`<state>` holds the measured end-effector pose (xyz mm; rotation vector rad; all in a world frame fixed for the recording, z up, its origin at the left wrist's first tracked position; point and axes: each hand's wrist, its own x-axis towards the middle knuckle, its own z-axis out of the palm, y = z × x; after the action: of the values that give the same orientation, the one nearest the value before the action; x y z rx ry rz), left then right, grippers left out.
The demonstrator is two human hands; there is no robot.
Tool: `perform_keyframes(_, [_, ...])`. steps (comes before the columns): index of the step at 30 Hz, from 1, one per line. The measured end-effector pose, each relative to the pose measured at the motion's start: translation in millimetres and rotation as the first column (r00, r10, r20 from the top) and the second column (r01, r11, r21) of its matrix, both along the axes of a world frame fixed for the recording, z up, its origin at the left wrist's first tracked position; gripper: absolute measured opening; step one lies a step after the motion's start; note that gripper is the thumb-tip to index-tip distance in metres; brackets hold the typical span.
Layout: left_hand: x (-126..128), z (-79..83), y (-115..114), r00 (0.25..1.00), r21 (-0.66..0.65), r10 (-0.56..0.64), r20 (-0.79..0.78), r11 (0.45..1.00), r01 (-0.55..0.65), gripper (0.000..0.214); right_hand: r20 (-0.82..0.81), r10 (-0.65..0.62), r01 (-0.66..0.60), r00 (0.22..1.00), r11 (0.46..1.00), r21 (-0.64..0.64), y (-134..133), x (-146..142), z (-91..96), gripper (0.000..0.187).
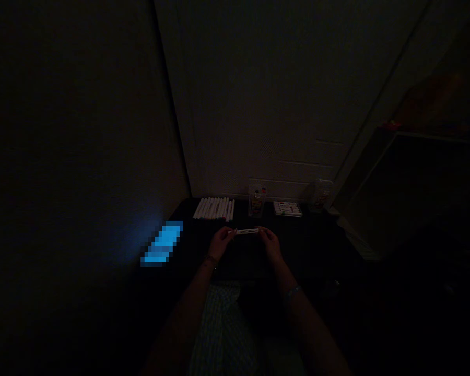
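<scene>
The scene is very dark. My left hand (220,243) and my right hand (270,243) hold a white marker pen (246,231) level between them, each pinching one end, over a dark table (305,245). A row of several white markers (214,208) lies side by side farther back on the table, just beyond my left hand.
A glowing blue screen (163,244) lies at the table's left edge. At the back stand a small clear holder (257,201), a flat packet (287,208) and a clear container (321,197) against the wall. A dark box-like object (415,193) fills the right side.
</scene>
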<state>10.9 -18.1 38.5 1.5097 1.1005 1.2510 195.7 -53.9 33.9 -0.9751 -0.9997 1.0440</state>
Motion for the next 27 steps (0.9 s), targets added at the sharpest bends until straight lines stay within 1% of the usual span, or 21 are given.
perform_keyframes(3, [-0.8,0.8,0.6,1.000,0.000,0.001,0.025,1.000,-0.001,0.034,-0.003,0.000,0.000,1.000,1.000,-0.004,0.5,0.7,-1.1,0.038])
perform_keyframes(9, [-2.4,1.1,0.3,0.998,-0.053,0.040,0.043,0.998,-0.037,0.040,-0.002,-0.008,0.008,1.000,1.000,-0.001,1.5,2.1,-1.5,0.039])
perform_keyframes(14, [-2.2,-1.5,1.4,0.998,-0.044,0.006,0.067,0.999,-0.003,0.039,-0.031,-0.015,0.014,0.999,1.000,-0.006,1.2,0.2,-1.2,0.039])
perform_keyframes(16, [-2.1,-1.4,1.5,0.998,-0.036,0.000,0.063,0.999,0.003,0.039,-0.033,-0.013,0.013,0.999,1.000,-0.006,1.2,-0.1,-0.6,0.039])
perform_keyframes(23, [-2.7,3.8,-1.4,0.999,0.018,0.042,-0.003,0.999,-0.042,0.036,-0.037,-0.007,0.007,0.999,1.000,-0.011,1.8,-0.3,-0.6,0.037])
perform_keyframes(27, [-2.3,5.7,-3.2,0.998,0.032,0.052,-0.023,0.998,-0.051,0.035,0.000,-0.021,0.021,1.000,0.999,-0.041,0.7,-0.7,-0.2,0.039])
